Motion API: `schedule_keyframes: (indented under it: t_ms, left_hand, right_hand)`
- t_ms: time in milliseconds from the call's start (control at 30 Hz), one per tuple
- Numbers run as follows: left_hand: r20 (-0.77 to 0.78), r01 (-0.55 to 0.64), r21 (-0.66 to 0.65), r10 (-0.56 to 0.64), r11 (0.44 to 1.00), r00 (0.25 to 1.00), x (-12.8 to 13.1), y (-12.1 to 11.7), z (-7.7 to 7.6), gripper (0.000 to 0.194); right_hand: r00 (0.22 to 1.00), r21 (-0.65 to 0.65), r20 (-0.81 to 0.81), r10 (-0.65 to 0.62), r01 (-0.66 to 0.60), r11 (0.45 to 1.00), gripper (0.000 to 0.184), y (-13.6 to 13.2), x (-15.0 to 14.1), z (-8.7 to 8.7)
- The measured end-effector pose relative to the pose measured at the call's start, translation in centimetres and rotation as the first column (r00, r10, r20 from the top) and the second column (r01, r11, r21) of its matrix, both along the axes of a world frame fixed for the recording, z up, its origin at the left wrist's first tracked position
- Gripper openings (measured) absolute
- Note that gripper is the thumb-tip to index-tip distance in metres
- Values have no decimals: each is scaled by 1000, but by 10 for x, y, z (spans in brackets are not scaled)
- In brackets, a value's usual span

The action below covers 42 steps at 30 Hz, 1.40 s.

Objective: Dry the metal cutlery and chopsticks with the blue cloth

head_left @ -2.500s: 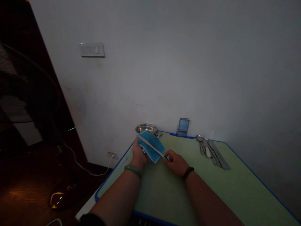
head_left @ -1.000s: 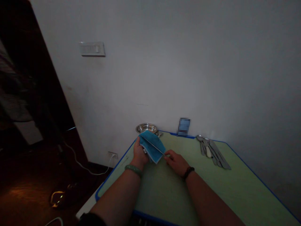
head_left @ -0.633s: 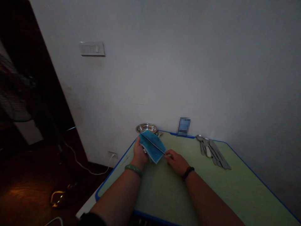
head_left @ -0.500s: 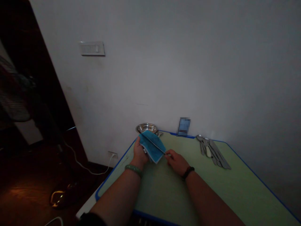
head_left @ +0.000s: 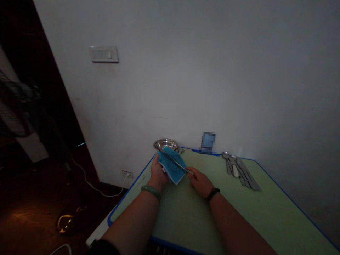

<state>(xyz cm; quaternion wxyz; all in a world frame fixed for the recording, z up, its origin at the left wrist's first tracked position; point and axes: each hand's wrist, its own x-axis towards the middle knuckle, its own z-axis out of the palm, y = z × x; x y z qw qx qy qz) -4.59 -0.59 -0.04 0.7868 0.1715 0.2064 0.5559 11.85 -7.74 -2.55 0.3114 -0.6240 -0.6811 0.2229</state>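
Note:
A blue cloth with a pale edge lies over my left hand. That hand supports it from below, thumb at its left side and most fingers hidden underneath. My right hand pinches one end of a slim metal table knife, which slants across the top of the cloth toward the upper left. Behind the cloth stands a shiny steel bowl. Beside the bowl, partly covered by the cloth, are ends of metal cutlery.
On the right of the green, blue-edged table lie several pieces of cutlery, spoons and knives among them. A blurred-out upright object stands at the back edge by the wall. A fan and a white cable are to the left.
The table knife has turned about its length, from thin edge to a broader side showing. My hands and the cloth have hardly moved.

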Motion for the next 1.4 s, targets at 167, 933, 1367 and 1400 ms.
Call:
schedule_keyframes:
  t_ms: [167,933,1367,1400]
  left_hand:
    - [-5,-7,0,7,1000,1000,0,2,-2,53]
    - [-27,-1,31,1,1000,1000,0,1,-2,48]
    - [-34,1,40,0,999,999,0,2,-3,52]
    - [-31,-7,43,9,999,999,1,3,-3,52]
  right_hand:
    - [999,44,-21,26,-25,999,40,1,1,-2]
    - [998,50,-24,65,-64,997,50,2,3,-5]
    - [998,66,-27,61,-59,996,47,4,4,-8]
    - [998,68,-30,62,-60,996,46,4,4,-8]
